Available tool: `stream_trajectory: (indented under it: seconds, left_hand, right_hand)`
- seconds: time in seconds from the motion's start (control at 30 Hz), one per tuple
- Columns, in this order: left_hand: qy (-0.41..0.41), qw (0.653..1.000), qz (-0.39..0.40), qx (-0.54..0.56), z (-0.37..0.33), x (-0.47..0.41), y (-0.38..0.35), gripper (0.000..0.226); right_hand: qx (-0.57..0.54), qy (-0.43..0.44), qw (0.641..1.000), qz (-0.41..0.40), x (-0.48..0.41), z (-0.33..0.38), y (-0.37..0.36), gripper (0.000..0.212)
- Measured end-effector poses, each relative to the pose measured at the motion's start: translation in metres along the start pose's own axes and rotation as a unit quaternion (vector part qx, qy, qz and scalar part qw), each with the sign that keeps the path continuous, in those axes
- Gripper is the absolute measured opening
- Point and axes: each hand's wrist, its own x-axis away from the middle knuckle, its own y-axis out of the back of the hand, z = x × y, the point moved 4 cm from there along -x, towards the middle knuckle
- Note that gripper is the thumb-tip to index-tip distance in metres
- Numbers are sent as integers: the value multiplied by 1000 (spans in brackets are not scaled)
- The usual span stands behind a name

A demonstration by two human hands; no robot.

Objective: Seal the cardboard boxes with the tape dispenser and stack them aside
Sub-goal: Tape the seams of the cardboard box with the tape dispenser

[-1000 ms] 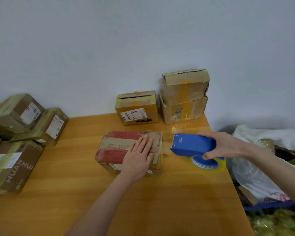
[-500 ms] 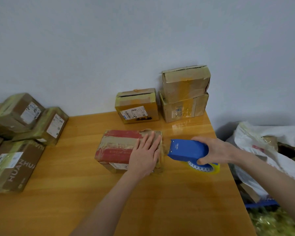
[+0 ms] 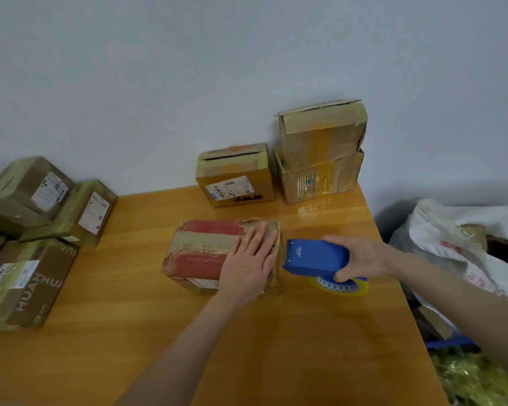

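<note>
At nine o'clock on the glossy orange-brown wooden table (image 3: 129,332) lies a pile of brown cardboard boxes wrapped in yellowish tape (image 3: 35,244), white labels showing. At the table's centre sits the task's thing in hand, a flat red-and-brown cardboard box (image 3: 200,253), its top crossed with wrinkled tape and a torn flap edge lifting along its far side. The left hand (image 3: 251,263) lies flat on the box's right end, fingers straight and slightly spread, pressing down. At twelve o'clock from it stands a small labelled brown box (image 3: 235,177) against the wall. At three o'clock, just beside the box's end, is the blue plastic tape dispenser (image 3: 316,257), nose towards the box, with its yellow-rimmed roll of clear tape (image 3: 343,288) beneath. At one o'clock two taped brown boxes (image 3: 320,150) are stacked. The right hand (image 3: 361,257) curls round the dispenser's body. Beyond the table edge are white plastic bags (image 3: 467,244).

The likely risk is that pulling tape drags the light box sideways if the pressing palm eases. The raised flap could also catch the strip and leave a crease or an unsealed gap.
</note>
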Motion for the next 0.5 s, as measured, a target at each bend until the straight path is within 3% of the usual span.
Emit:
stream_trajectory:
  seconds: [0.23, 0.5]
  left_hand:
    - [1, 1000, 17, -7, -1, -1, -2, 56]
    - [0, 999, 31, 9, 0, -2, -2, 58]
  right_hand:
    - [21, 11, 999, 31, -18, 21, 14, 83]
    - [-60, -21, 998, 26, -17, 11, 6, 47]
